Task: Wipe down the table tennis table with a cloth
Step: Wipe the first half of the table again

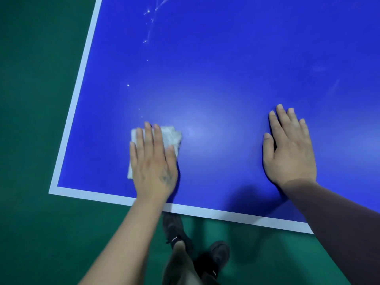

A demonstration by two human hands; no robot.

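- While the left hand [153, 161] lies flat with straight fingers pressing the cloth [170, 135] onto the table tennis table [226, 58], the step in hand looks like the wiping itself, worked close to the table's near left corner.
- The cloth is a pale folded pad, mostly hidden under that hand; its far edge and right corner show past the fingertips, and a strip shows at the hand's left side. It sits on the blue surface just inside the white border line [82, 64], a little in from the near edge.
- The right hand [289, 149] holds nothing: it rests palm down on the table with fingers straight and slightly spread, well to the right of the cloth and about as far in from the near edge. I judge it a brace for leaning over.
- Beyond the cloth, farther from the near edge, a trail of white droplets [151, 23] runs away across the blue, with single specks between that trail and the cloth. That patch does not look wiped yet.
- The next move, as I read it, calls for pushing the cloth away from the near edge along that trail, keeping the palm flat so the pad stays folded and in full contact.
- Off the table's near edge, the person's dark shoes [218, 251] stand on the green floor [30, 120].
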